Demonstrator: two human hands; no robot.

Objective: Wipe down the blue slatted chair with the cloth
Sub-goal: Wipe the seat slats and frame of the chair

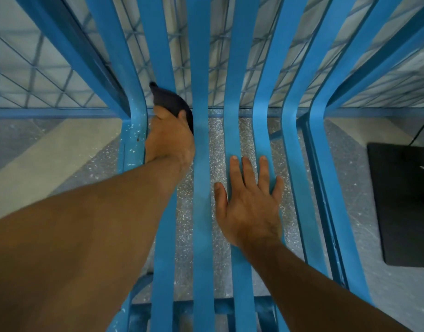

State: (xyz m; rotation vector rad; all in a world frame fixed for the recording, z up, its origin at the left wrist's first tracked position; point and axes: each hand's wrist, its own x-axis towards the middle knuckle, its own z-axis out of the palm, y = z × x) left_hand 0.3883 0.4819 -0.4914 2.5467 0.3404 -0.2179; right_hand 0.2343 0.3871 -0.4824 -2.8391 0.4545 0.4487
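From my remote seat I look straight down through the head camera onto the blue slatted chair point(201, 68), whose slats run away from me along the seat and bend up into the backrest. The left hand point(170, 137) reaches to that bend, on the second slat from the left. Its fingers point(182, 115) are curled round a dark cloth point(169, 101), which bunches out past the knuckles and lies against the slat just where it turns upward. The right hand point(250, 200) lies flat on the seat nearer to me, palm down. Its fingers point(248, 168) are straight and spread across two slats right of the middle, grasping nothing. Between the slats I see a speckled grey floor point(220, 236). Behind the backrest stands a blue wire grid point(38, 75), and a flat black panel point(404, 200) lies on the floor to the right of the chair.
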